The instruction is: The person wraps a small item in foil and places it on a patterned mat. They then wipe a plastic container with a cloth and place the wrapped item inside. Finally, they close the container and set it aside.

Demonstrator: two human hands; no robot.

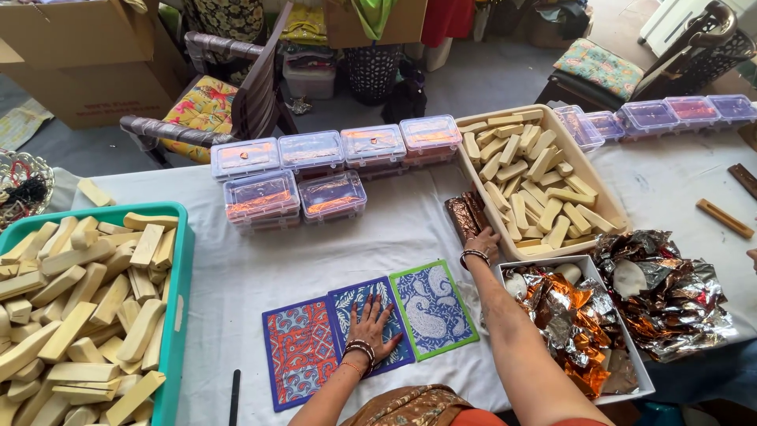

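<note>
Her left hand [369, 322] lies flat, fingers spread, on the middle blue patterned card [371, 323] on the table [315, 260]. The right hand [482, 243] stretches forward, its grip closing on brown foil-wrapped bars [465, 215] beside the cream tray [599, 189] of pale sticks [532, 177]. A box of crumpled foil [568, 315] sits under the forearm.
</note>
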